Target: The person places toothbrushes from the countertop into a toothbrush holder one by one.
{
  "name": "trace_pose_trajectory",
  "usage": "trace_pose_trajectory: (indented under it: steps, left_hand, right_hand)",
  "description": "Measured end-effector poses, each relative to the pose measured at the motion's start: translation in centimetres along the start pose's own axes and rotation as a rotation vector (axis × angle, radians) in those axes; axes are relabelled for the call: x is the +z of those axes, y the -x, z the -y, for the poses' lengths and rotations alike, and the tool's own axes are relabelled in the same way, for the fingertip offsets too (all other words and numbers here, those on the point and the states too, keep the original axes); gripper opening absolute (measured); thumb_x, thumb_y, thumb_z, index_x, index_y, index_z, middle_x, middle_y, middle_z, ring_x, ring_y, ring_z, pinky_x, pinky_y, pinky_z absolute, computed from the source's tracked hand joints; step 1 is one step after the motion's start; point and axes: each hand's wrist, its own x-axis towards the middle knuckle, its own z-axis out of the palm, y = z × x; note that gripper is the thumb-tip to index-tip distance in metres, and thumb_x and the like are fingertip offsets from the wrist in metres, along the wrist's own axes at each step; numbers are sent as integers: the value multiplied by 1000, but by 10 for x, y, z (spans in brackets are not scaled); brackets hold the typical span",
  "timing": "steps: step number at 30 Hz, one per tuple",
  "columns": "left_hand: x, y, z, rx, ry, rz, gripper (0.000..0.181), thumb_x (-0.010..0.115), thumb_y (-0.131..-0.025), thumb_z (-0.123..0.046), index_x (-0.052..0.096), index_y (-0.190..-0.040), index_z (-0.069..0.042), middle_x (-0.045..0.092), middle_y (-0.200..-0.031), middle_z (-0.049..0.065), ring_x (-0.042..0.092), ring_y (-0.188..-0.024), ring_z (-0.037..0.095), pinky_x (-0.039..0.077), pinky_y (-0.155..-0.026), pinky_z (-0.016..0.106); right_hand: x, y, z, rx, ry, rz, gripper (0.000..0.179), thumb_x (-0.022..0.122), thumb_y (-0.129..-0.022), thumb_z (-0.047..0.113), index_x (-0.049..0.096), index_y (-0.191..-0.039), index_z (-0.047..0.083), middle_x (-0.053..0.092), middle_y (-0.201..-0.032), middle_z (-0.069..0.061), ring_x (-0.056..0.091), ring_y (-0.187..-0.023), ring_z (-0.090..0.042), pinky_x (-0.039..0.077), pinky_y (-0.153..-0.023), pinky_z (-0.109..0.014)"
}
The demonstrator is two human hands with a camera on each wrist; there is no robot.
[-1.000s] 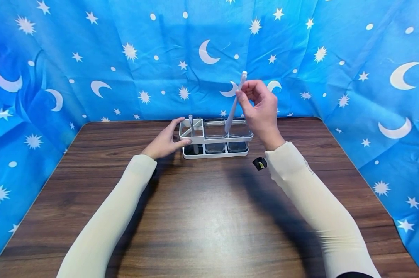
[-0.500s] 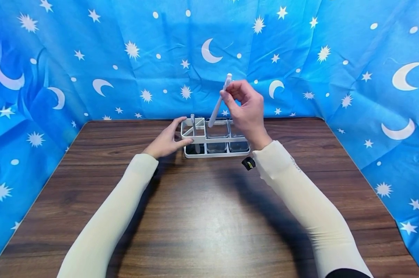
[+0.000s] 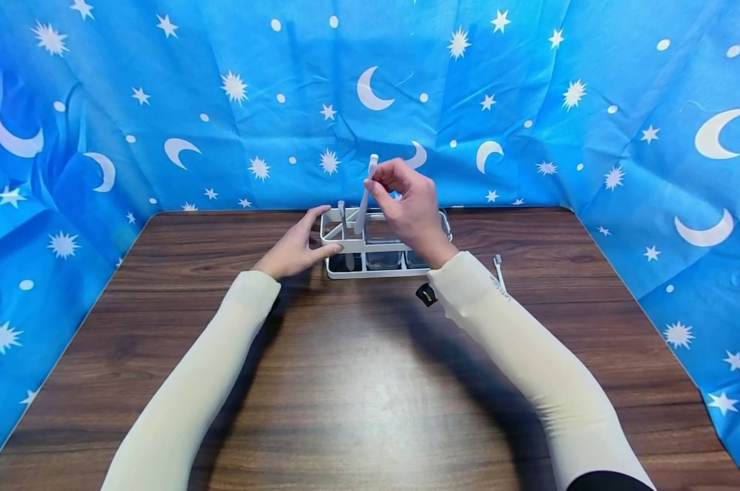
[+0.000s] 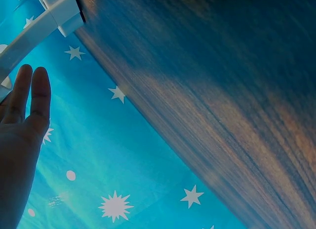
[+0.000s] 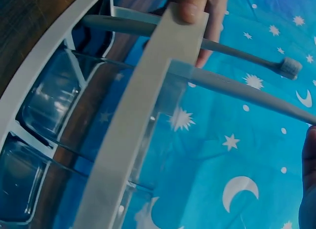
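A white toothbrush holder (image 3: 394,247) with clear cups stands at the back of the table. My left hand (image 3: 292,249) grips its left end, thumb at the front rim and fingers stretched behind. One toothbrush (image 3: 343,217) stands head-up in the divided left section. My right hand (image 3: 409,204) pinches a second grey toothbrush (image 3: 363,208) near its head, handle pointing down. In the right wrist view the lower end of this held toothbrush (image 5: 247,93) overlaps the holder's upper rim (image 5: 148,95), beside the standing toothbrush (image 5: 242,55).
Another toothbrush (image 3: 499,273) lies on the wooden table (image 3: 357,382), right of the holder and partly hidden by my right sleeve. A blue curtain (image 3: 296,82) with moons and stars hangs close behind the table and along both sides.
My right hand has carried its toothbrush leftward and then lower, from the right cups towards the divided section. The toothbrush on the table has come into sight. My left hand has stayed put.
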Motion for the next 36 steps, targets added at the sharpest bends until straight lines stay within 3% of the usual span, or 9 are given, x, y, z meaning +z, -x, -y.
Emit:
trace_pose_trajectory:
  steps: [5,11,20,36]
  left_hand:
    - [0,0,-1,4,8,1,88,63,-81,-59,21,-149,-22,30,-148,6,46,-117,26,42,-96,47]
    - [-1,0,-1,7,13,2,88,63,-81,-59,21,-149,-23,30,-147,6,44,-120,26,40,-98,48]
    - [-1,1,0,19,10,2,87,63,-82,-57,21,-149,-22,30,-148,5,43,-123,27,39,-98,48]
    - [-1,1,1,20,17,2,86,64,-82,-57,22,-149,-23,33,-146,5,45,-119,26,40,-97,48]
  right_hand:
    - [9,2,-16,23,-17,30,11,63,-89,-1,62,-98,-6,65,-90,-15,64,-81,-23,52,-80,-36]
    - [21,6,-43,38,-35,67,13,65,-90,8,63,-100,1,65,-92,-6,64,-83,-15,52,-80,-34]
    - [29,15,-52,35,-39,135,12,63,-91,14,63,-99,6,64,-93,1,62,-87,-7,51,-81,-28]
    - [34,28,-64,87,30,187,15,64,-91,16,63,-101,5,63,-90,2,58,-75,-6,52,-70,-24]
